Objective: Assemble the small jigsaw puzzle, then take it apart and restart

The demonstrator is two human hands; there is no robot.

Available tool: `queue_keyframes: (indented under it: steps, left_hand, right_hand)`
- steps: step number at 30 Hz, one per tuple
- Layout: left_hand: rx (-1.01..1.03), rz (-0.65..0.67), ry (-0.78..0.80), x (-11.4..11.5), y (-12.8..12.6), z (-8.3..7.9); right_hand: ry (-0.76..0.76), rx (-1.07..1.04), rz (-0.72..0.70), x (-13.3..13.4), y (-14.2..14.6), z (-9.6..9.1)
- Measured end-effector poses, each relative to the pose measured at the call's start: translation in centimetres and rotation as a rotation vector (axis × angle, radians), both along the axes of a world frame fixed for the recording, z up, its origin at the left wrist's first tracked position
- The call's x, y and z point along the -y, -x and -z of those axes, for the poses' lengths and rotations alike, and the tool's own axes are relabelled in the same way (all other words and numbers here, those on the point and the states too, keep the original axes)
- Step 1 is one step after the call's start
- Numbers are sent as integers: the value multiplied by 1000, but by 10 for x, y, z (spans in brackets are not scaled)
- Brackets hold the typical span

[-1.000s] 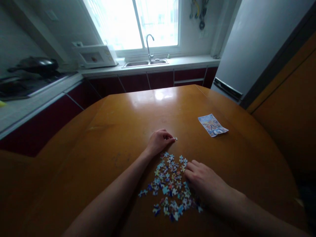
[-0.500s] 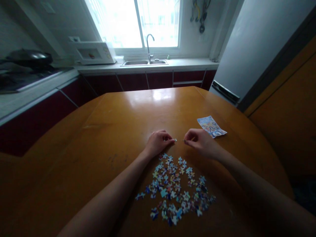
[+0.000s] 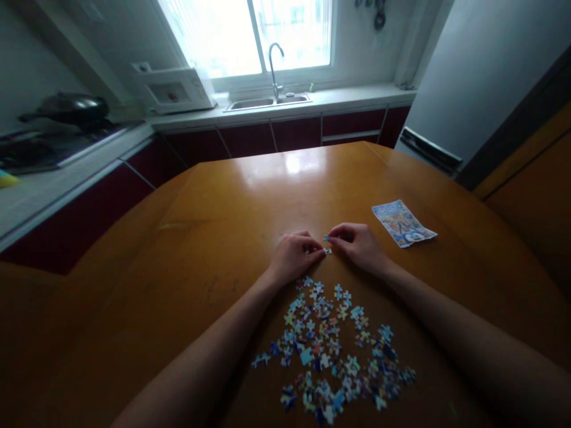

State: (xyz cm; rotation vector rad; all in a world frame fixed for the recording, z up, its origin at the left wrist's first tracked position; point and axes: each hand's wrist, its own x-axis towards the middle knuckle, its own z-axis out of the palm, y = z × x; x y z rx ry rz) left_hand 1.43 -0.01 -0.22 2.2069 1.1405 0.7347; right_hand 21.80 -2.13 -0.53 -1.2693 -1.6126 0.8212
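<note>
My left hand [image 3: 295,255] rests on the wooden table, its thumb and fingers closed on a small pale jigsaw piece [image 3: 328,251]. Just across from it, my right hand [image 3: 360,245] pinches a light-blue jigsaw piece [image 3: 326,238] between thumb and forefinger. The two pieces are close together, the blue one slightly farther from me; whether they touch I cannot tell. Between my forearms, nearer to me, lies a loose spread of jigsaw pieces [image 3: 325,359] in blue, white and other colours. A creased picture sheet [image 3: 404,223] lies to the right of my right hand.
The large wooden table [image 3: 214,226] has angled far corners. Beyond it are a counter with a sink [image 3: 252,103], a tap and a microwave [image 3: 181,90]. A wok [image 3: 74,108] sits on the stove at left, and a fridge [image 3: 482,89] stands at right.
My right hand has come left and slightly away from me, bringing its piece up beside the one at my left fingertips. The whole view has shifted a little.
</note>
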Motion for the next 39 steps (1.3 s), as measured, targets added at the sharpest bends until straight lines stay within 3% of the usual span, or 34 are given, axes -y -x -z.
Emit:
queue_keyframes:
  steps: [16, 24, 39]
  left_hand:
    - [-6, 13, -5, -1, 1, 0]
    - [-8, 6, -11, -1, 0, -1]
    - [28, 33, -54, -1, 1, 3]
  right_hand:
    - [-42, 118, -92, 2, 2, 2]
    - [-127, 207, -69, 2, 4, 1]
    - [-123, 297, -72, 2, 6, 1]
